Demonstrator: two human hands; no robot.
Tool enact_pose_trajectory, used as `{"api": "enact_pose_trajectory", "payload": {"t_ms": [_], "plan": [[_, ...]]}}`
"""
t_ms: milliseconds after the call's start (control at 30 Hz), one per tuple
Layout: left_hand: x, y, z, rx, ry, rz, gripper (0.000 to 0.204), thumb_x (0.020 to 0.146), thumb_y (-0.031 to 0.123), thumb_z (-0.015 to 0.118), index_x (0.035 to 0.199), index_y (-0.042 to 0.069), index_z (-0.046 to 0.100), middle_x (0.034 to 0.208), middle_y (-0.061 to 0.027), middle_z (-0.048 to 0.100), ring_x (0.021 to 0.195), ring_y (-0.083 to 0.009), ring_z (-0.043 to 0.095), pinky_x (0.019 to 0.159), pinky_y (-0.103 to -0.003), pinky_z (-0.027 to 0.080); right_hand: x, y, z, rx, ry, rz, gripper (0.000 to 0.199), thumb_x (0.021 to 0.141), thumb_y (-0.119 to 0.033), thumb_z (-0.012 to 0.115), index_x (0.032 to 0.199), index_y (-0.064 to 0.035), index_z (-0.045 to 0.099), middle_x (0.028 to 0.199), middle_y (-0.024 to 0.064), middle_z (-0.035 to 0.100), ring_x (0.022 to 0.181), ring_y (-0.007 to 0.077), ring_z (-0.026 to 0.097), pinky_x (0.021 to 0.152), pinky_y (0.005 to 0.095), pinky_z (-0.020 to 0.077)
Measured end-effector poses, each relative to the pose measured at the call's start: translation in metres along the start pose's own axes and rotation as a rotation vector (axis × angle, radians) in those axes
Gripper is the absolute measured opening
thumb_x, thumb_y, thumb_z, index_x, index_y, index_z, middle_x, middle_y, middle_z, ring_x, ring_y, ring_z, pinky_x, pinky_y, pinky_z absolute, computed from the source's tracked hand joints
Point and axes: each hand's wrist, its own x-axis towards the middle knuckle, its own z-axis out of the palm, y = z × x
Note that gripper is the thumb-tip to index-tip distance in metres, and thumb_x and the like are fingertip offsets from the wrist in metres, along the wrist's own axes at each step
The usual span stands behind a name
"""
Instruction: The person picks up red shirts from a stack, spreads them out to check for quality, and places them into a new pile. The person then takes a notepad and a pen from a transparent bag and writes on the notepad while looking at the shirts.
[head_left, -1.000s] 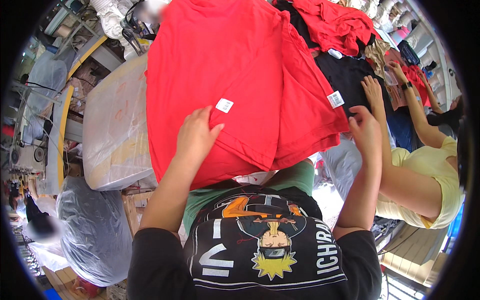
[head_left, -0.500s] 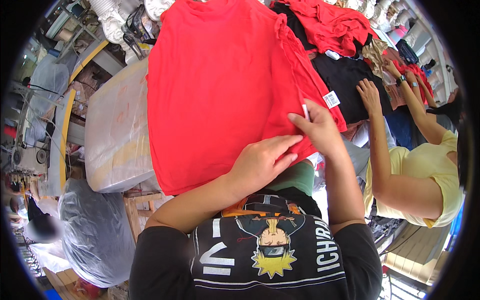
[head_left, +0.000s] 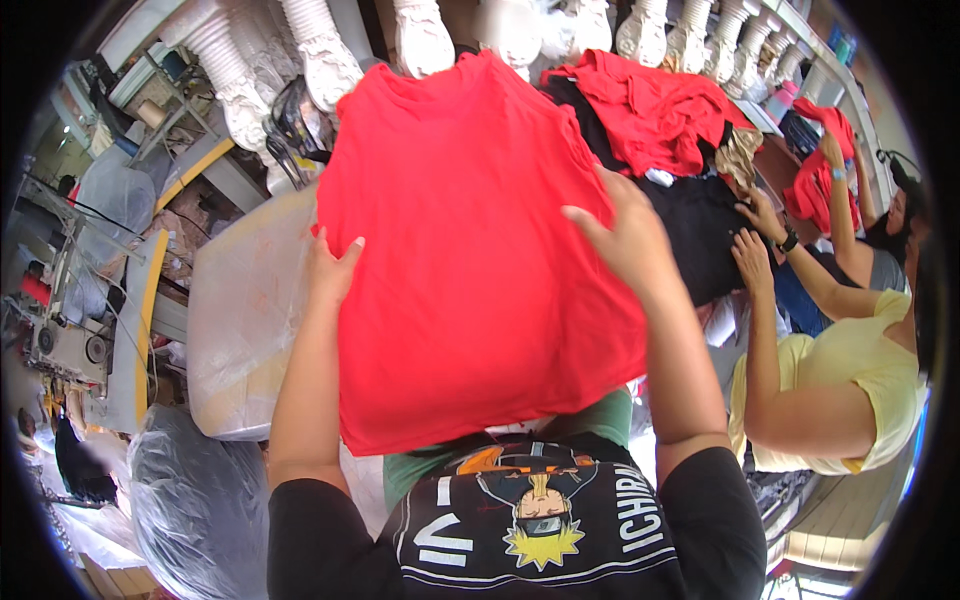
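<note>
A red sleeveless garment [head_left: 470,270] lies spread flat before me, its neck end away from me and its hem near my lap. At its left edge is my left hand [head_left: 334,268], thumb apart from the fingers, touching the cloth. My right hand [head_left: 632,235] rests on the right edge near the armhole, its thumb stretched over the red cloth and its fingers spread. Neither hand visibly grasps anything, though some fingertips are partly hidden at the edges.
Left stands a plastic-wrapped bundle [head_left: 250,310], with a sewing machine [head_left: 75,340] beyond. At right, a co-worker in a yellow top [head_left: 840,385] touches black cloth [head_left: 700,235]. A red garment pile [head_left: 650,110] lies behind. White balusters [head_left: 423,40] line the far side.
My hands have parted to opposite edges of the garment, the left one moving left. The garment sits lower in view. The white tag and small white item by my right hand no longer show.
</note>
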Motion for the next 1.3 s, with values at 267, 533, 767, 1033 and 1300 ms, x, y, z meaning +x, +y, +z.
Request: {"api": "enact_pose_trajectory", "payload": {"t_ms": [267,533,767,1033,1300], "plan": [[0.036,-0.036,0.03,-0.062,-0.066,-0.284,0.089,0.065,0.04,0.08,0.131,-0.005,0.041,0.128,-0.0248,0.05,0.119,-0.0357,0.049,0.1,-0.04,0.04,0.066,0.128,0.131,0.124,-0.195,0.664,0.107,0.064,-0.06,0.073,0.139,0.003,0.028,0.137,0.0276,0.039,0.124,0.0385,0.045,0.1,0.0444,0.0396],[0.061,-0.035,0.0,-0.483,-0.4,-0.67,0.084,0.072,0.043,0.077,0.132,-0.004,0.041,0.127,-0.0168,0.054,0.114,-0.0254,0.055,0.096,-0.039,0.044,0.092,0.128,0.112,0.678,-0.372,0.883,0.087,0.065,-0.049,0.08,0.128,0.0036,0.049,0.122,0.0191,0.057,0.109,0.031,0.058,0.094,0.0387,0.0444],[0.052,-0.032,-0.009,-0.877,-0.564,-0.838,0.084,0.073,0.045,0.075,0.134,0.0,0.04,0.129,-0.0169,0.052,0.115,-0.0268,0.054,0.098,-0.041,0.043,0.109,0.114,0.104,1.159,-0.656,1.091,0.071,0.071,-0.042,0.076,0.122,0.0018,0.054,0.117,0.0156,0.061,0.105,0.0285,0.06,0.095,0.0414,0.0448],[0.046,0.01,-0.01,-1.04,-0.394,-0.678,0.06,0.073,0.024,0.074,0.125,0.004,0.051,0.116,-0.0115,0.06,0.103,-0.0249,0.059,0.091,-0.04,0.048,0.125,0.068,0.099,1.196,-0.323,0.641,0.051,0.072,-0.023,0.073,0.114,0.0011,0.058,0.102,0.0113,0.065,0.087,0.0225,0.064,0.081,0.033,0.0508],[-0.005,0.112,-0.146,-1.29,-0.107,-0.338,0.053,0.076,0.021,0.071,0.122,0.003,0.053,0.118,-0.0115,0.06,0.105,-0.0254,0.059,0.093,-0.04,0.047,0.103,0.011,-0.057,1.351,0.187,0.434,0.049,0.078,-0.028,0.069,0.117,0.0003,0.057,0.112,0.0122,0.062,0.101,0.0211,0.06,0.092,0.0326,0.046]]}}
